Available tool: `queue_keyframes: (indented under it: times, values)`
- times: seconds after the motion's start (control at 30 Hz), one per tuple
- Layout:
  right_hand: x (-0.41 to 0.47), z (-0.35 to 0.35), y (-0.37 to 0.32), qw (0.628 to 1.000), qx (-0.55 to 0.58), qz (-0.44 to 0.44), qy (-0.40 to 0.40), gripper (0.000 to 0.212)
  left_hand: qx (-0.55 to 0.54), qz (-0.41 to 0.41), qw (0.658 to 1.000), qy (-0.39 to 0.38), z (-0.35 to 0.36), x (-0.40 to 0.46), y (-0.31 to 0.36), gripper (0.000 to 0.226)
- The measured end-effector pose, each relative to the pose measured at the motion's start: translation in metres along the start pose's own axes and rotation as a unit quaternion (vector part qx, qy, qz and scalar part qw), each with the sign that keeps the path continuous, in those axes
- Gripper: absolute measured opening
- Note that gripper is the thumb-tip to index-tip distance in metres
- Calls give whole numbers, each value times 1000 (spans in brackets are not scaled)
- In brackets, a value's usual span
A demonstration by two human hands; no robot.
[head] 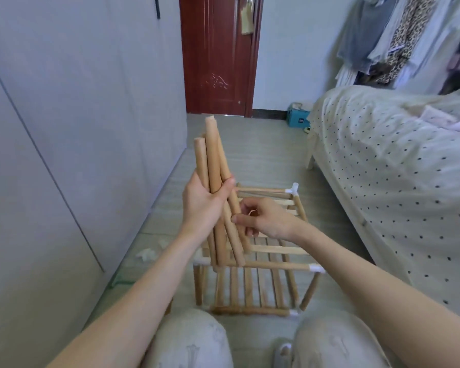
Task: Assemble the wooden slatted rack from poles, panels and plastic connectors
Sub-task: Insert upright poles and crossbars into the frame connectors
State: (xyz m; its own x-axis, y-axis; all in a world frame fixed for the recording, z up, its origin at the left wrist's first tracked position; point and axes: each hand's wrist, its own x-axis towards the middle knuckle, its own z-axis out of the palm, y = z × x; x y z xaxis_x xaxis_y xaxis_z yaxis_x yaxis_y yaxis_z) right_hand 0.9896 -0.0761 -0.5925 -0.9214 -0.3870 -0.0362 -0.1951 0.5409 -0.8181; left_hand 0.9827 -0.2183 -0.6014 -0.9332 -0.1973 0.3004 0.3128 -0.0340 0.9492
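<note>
I see my left hand (206, 200) wrapped around a bundle of round light-wooden poles (213, 166), holding them nearly upright, tilted slightly away from me, above the rack. My right hand (263, 221) is curled, its fingertips (235, 218) pinching one of the poles low in the bundle, just below my left hand. The partly built wooden slatted rack (263, 261) stands on the grey floor (260, 155) in front of my knees, with its upper slatted panel under the poles' lower ends and a lower slatted panel (250, 290) beneath it. White plastic connectors (292, 189) cap its corners. A bed with a dotted pale cover (396, 168) is to the right, pale cabinet doors (64, 128) to the left, and a dark red door (218, 54) stands ahead.
</note>
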Motion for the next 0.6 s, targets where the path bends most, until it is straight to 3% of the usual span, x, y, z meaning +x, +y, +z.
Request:
queue_keyframes:
  times: [0.1,0.17,0.23,0.4,0.6]
  values:
    - [-22,-12,27,992,-122,3,25,18,-59,-38,997,20,11,-15,-9,19]
    - [-35,-20,52,994,-102,28,39,17,-134,-89,984,80,10,-18,-15,19]
    - [-45,-32,81,991,-58,67,103,16,-147,-111,974,129,9,-20,-20,21]
    - [-60,-60,145,944,-7,140,298,12,-35,-46,996,62,27,-29,-25,24]
    - [-70,-66,184,929,-3,151,339,12,30,-20,999,1,42,-41,-25,19]
